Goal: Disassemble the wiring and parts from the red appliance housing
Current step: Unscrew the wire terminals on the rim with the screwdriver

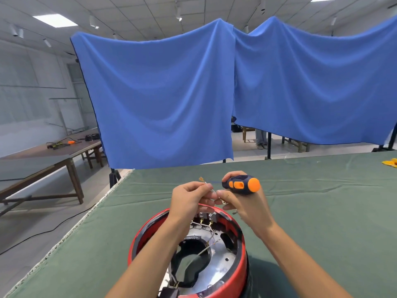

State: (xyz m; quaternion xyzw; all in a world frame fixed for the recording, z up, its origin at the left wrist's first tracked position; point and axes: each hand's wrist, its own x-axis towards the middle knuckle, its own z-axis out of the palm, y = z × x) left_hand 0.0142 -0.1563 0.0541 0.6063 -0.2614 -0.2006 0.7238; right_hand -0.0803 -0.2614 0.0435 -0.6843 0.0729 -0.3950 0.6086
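Red housing point(240, 274) sits at the near edge of the green table cloth point(322, 211), centre-right, open side up. Round red shell, dark band inside the rim, shiny metal plate point(223, 261) inside with a large kidney-shaped cutout and small holes. At its far inner wall — a black terminal block point(206, 217) with brass spade connectors and thin white wires point(211, 233) fanning toward the middle. More wiring and a dark part at the near-left rim, partly cut off by the frame. No readable brand, label or text anywhere.

Just above the far rim, both hands work a loose white wire point(211, 189) with a brass terminal at its far-left end. Left hand point(189, 201) pinches the wire between fingertips. Right hand point(242, 203) pinches the other end and also has a screwdriver point(240, 184) tucked in its grip — navy handle, orange inserts and cap, blade pointing left.

Far right on the table: something yellow point(391, 162), cut off. Behind the table, blue drapes point(163, 100) on stands. Far left, a wooden bench point(53, 153) with cables and an orange item.
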